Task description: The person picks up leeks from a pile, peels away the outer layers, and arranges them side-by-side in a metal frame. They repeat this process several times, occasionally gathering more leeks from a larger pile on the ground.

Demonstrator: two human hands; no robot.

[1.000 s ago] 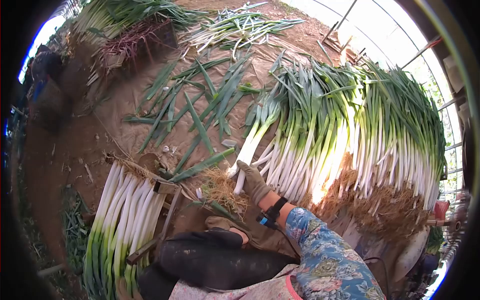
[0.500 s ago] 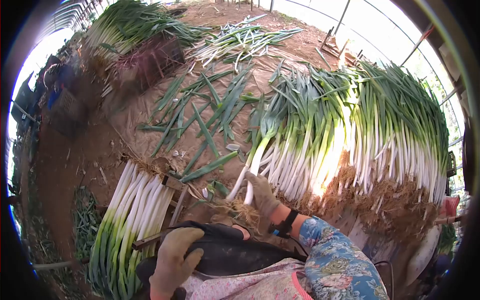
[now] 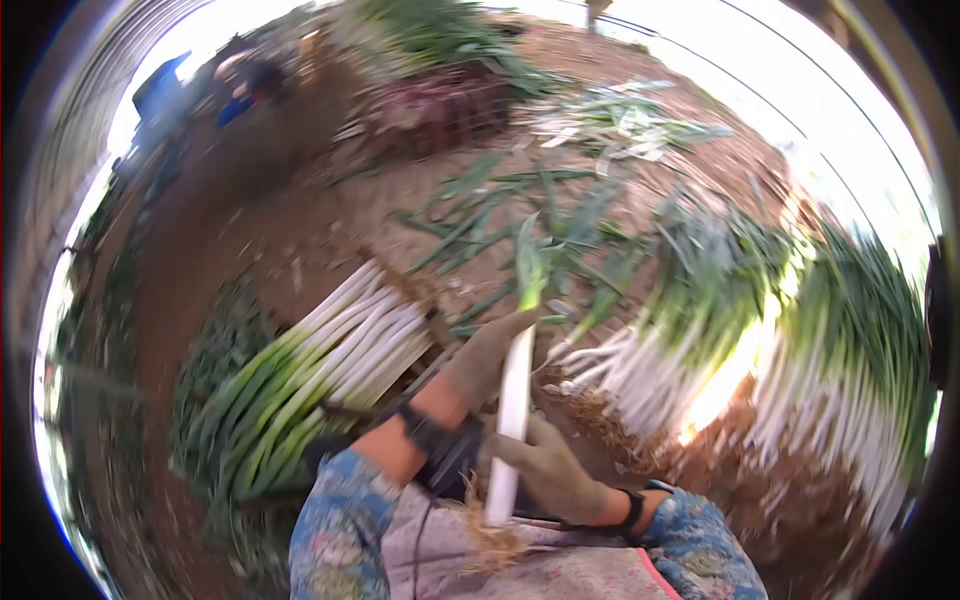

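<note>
A leek stands nearly upright in front of my body, with its white shaft toward me, its green top pointing away and its bushy roots by my apron. My gloved left hand is closed around its upper part, just below the green. Lower down, my gloved right hand grips the white shaft above the roots. To the left, a pile of leeks lies on a low rack, white ends toward the upper right. A long row of leeks covers the ground to the right.
Loose green leaves are strewn on the ground sheet ahead. Beyond them stand a reddish crate and a heap of leeks. Trimmed leaves lie to the left. Another person is at the far left, blurred.
My right hand has lifted a leek from the row and brought it to my body. My left hand has come up from the lower left and closed on it. The view has swung left.
</note>
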